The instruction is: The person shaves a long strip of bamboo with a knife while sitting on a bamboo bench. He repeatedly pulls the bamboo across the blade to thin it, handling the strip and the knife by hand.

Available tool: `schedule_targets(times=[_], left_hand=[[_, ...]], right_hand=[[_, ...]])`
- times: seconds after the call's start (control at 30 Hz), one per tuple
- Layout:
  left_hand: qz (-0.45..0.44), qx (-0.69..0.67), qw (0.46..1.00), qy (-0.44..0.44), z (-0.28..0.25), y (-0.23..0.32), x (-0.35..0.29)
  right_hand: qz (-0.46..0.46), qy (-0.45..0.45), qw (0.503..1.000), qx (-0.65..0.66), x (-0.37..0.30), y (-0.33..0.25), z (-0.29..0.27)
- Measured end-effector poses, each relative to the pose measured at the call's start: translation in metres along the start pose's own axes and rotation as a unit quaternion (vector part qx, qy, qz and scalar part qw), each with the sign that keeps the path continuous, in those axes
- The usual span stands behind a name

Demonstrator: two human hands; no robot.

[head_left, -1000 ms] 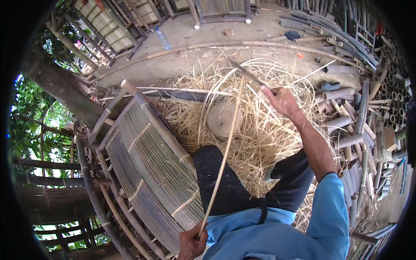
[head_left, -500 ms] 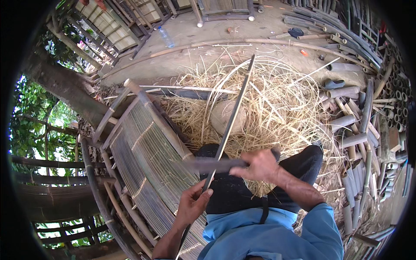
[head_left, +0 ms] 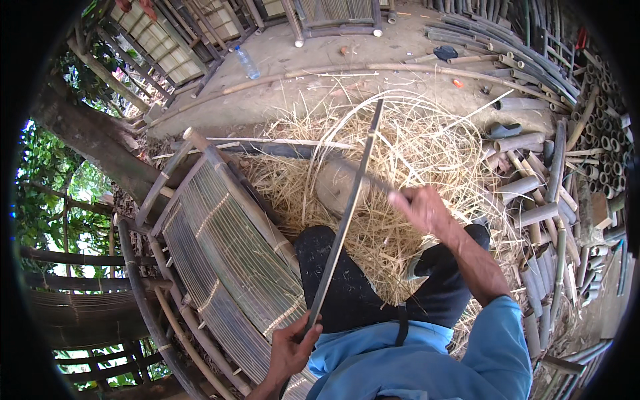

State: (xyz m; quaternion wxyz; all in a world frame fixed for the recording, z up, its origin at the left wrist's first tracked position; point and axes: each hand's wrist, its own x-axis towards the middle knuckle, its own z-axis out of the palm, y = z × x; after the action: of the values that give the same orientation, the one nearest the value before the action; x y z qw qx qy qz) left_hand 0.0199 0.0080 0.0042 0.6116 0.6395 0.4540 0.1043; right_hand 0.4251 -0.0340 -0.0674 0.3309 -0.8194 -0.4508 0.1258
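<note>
In my left hand (head_left: 293, 347), low in the view, is the near end of a long, narrow bamboo strip (head_left: 341, 235), fingers and thumb wrapped round it. The strip slants up and away from me to the right, its far end over a heap of pale shavings (head_left: 433, 150). My right hand (head_left: 425, 212) grips a long-bladed knife (head_left: 377, 183) right of the strip. Motion blurs the blade, which points left and crosses the strip's line; whether they touch I cannot tell. Below the blade, a round wooden block (head_left: 332, 190) sits among the shavings.
A slatted bamboo bench (head_left: 230, 233) lies close on my left, with a tree trunk (head_left: 93, 137) beyond. Cut bamboo pieces (head_left: 523, 190) are piled on the right. A long pole (head_left: 320, 71) crosses the ground ahead, near a plastic bottle (head_left: 248, 63).
My right hand and the knife have moved away from me, up along the strip toward the wooden block. My left hand, still gripping the strip, has come slightly nearer my body.
</note>
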Motion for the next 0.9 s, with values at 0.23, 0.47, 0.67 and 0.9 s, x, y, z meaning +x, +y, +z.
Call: schedule_targets(times=[0.23,0.47,0.67,0.9], left_hand=[[-0.023,0.056,0.998,-0.012,-0.005,0.0,-0.017],[-0.081,-0.026,0.995,-0.049,-0.002,-0.01,-0.041],[-0.086,-0.017,0.994,-0.066,0.001,-0.013,-0.007],[-0.022,0.076,0.986,-0.146,-0.004,-0.015,0.027]], right_hand=[[-0.04,0.056,0.998,-0.012,0.021,0.023,-0.015],[0.126,0.058,0.99,0.038,0.045,0.04,-0.035],[0.184,0.068,0.891,0.41,0.024,0.011,0.001],[0.144,0.017,0.764,0.629,0.005,-0.041,0.047]])
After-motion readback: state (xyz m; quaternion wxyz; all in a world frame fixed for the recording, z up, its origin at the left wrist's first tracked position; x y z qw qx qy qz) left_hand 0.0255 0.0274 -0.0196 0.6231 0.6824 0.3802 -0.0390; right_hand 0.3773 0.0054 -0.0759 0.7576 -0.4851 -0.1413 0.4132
